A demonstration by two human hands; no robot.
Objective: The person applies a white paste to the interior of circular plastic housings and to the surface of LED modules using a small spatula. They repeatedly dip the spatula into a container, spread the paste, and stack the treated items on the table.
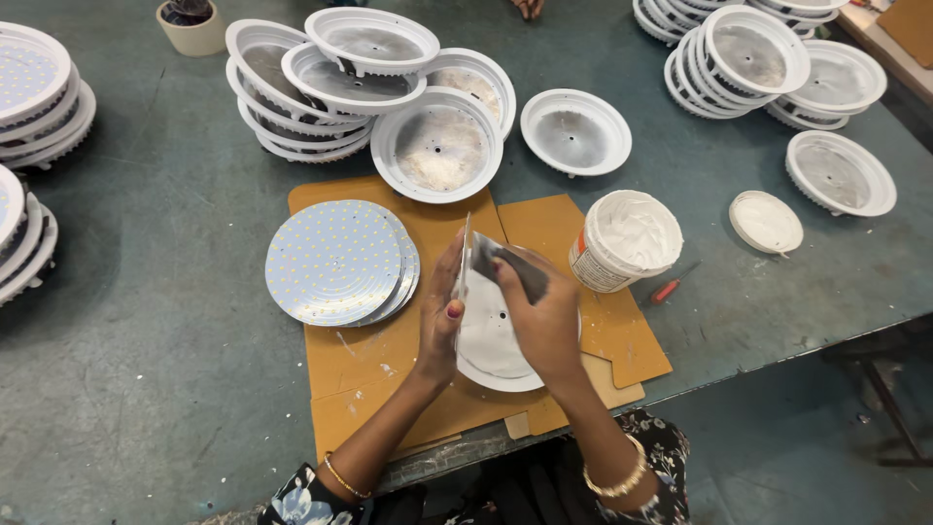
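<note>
Fingers (449,277) of left hand (442,316) clamped on a thin round panel (466,255) held edge-on; right hand (544,316) fingers closed around a grey scraper (510,267) laid against it. Beneath: white round housing (491,340) on cardboard sheet (369,360) near the front edge of the bench (146,340). Beside it left, stack of dotted LED discs (335,262); right, open tub of white paste (627,241), red screwdriver (671,287).

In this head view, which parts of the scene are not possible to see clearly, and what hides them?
- White housing under the hands: its middle is covered by the right hand.
- Disc in the left hand: seen edge-on, so its face is hidden.
- Stacks of housings at left: cut off by the frame edge.
- Tub label: partly turned away.
</note>
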